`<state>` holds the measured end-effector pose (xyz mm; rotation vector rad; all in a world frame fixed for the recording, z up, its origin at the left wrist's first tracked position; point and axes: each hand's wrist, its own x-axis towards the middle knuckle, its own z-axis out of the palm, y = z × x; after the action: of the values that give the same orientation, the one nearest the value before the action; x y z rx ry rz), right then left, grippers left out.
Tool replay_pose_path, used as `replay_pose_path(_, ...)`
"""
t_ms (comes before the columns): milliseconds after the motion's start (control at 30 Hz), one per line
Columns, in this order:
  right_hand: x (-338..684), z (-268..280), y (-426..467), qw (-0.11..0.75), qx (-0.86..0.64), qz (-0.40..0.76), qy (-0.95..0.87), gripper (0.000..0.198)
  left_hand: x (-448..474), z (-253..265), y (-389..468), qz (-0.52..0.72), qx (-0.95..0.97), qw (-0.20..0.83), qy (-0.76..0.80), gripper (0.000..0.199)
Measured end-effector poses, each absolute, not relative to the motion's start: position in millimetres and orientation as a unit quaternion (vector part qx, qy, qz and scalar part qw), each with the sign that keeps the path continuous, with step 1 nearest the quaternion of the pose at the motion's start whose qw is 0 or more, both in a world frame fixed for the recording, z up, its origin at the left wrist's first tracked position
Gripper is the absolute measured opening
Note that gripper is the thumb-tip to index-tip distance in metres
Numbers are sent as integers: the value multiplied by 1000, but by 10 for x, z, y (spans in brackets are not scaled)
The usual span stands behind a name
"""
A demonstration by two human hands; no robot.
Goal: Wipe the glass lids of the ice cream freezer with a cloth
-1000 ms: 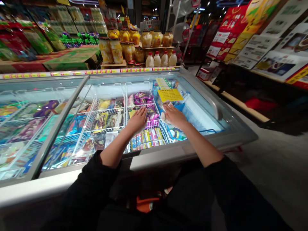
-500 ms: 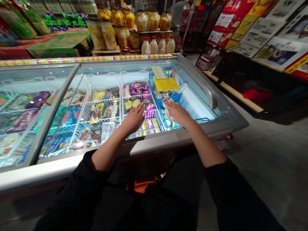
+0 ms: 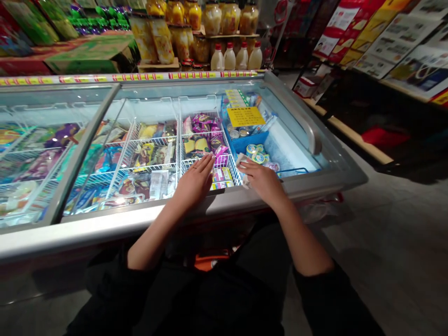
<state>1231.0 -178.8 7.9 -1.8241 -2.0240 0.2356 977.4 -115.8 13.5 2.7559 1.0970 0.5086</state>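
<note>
My left hand (image 3: 196, 179) lies with its fingers stretched out and close together over the front of the chest freezer (image 3: 140, 215), on or just above its glass lid. Nothing shows in it. Under the fingers of my right hand (image 3: 263, 181) is a crumpled whitish cloth (image 3: 241, 161), pressed to the glass near the front rim. Some of the cloth is hidden by the hand. Below the glass are white wire baskets (image 3: 227, 164) with purple packets (image 3: 203, 123), and a blue bin with round tubs (image 3: 258, 157).
A yellow sign (image 3: 246, 116) sits toward the back of the freezer. Behind stand jars of yellow fruit (image 3: 161, 42) and white bottles with red caps (image 3: 229, 58). A grey handle (image 3: 313, 140) runs along the right side. Boxes (image 3: 378, 56) fill a shelf at right.
My right hand has come nearer along the glass with the cloth, uncovering the round tubs. My left hand has also come slightly nearer the front rim. The view has shifted a little.
</note>
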Motion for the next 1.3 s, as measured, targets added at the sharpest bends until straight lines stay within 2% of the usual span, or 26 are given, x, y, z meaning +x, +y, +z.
replay_pose_path(133, 12292, 47, -2145, 202, -698, 38, -686, 54, 9814, 87, -1387, 175, 919, 78, 344, 57)
replay_pose_path(300, 11980, 88, -2251, 176, -663, 23, -727, 45, 10004, 65, -1460, 166, 927, 90, 325, 56)
replay_pose_path(633, 12569, 48, -2048, 151, -693, 60, -703, 60, 9964, 71, -1503, 130, 916, 78, 372, 57)
replay_pose_path(800, 12321, 84, -2036, 172, -615, 91, -764, 69, 9960, 45, -1512, 138, 921, 74, 358, 58)
replay_pose_path(1100, 12344, 214, -2185, 166, -587, 112, -785, 60, 9890, 106, -1544, 99, 933, 89, 334, 64)
replay_pose_path(1200, 12557, 227, -2248, 161, -623, 77, -762, 54, 9887, 91, -1559, 98, 937, 87, 324, 65)
replay_pose_path(1300, 12588, 220, -2235, 141, -668, 58, -729, 59, 9890, 74, -1566, 103, 937, 92, 321, 67)
